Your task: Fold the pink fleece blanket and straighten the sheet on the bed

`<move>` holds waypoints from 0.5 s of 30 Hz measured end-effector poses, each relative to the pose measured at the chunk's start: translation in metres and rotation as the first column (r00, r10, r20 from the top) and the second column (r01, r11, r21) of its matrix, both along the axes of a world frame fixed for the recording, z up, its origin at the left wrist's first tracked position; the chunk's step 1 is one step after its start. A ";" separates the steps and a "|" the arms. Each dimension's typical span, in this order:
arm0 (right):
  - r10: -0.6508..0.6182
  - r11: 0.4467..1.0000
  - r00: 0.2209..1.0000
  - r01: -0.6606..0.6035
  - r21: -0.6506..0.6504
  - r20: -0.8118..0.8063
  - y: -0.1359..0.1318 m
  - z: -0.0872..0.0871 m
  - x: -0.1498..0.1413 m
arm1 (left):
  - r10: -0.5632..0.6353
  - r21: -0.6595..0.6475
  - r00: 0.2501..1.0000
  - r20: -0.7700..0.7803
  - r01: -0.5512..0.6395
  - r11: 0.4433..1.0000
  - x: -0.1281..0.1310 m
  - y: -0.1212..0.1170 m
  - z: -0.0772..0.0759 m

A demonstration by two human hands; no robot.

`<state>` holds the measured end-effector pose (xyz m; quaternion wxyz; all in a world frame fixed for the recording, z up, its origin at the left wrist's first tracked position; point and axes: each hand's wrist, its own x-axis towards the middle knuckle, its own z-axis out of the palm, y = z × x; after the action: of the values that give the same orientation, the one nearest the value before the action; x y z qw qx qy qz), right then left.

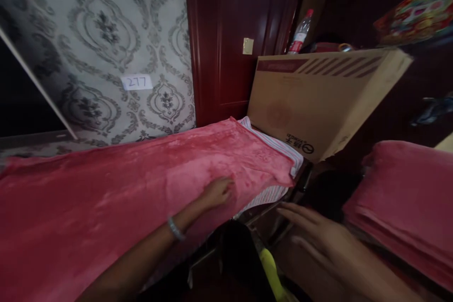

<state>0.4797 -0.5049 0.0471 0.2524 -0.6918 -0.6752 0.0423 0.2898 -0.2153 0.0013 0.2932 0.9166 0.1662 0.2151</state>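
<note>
A pink plush blanket point(141, 184) lies spread over a long surface, with a striped cloth point(274, 144) showing from under its right end. Over the blanket, near that end, is my left hand point(217, 192), its fingers curled in against the plush. Blur hides whether any fabric is pinched between them. A light bracelet point(176, 229) circles the left wrist. My right hand point(314, 231) is held out flat with fingers extended, holding nothing, between the blanket's edge and a folded pink blanket point(410, 188) on the right.
Behind the right end stands a large cardboard box point(311, 99) with a plastic bottle point(301, 33) on top. A dark red panel point(222, 42) and patterned wallpaper point(106, 52) form the back. A dark screen point(28, 89) is at left. Something yellow point(271, 271) shows below my hands.
</note>
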 end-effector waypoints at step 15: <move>-0.312 0.907 -0.118 0.258 -0.332 -0.943 0.161 -0.196 -0.027 | 0.343 0.784 0.920 0.187 -0.351 0.512 -0.314 -0.027 -0.098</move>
<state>0.4523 -0.3438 -0.1491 0.6474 -0.5785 -0.1179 0.4820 -0.0239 -0.2425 -0.0964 -0.2018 0.8954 0.2290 0.3243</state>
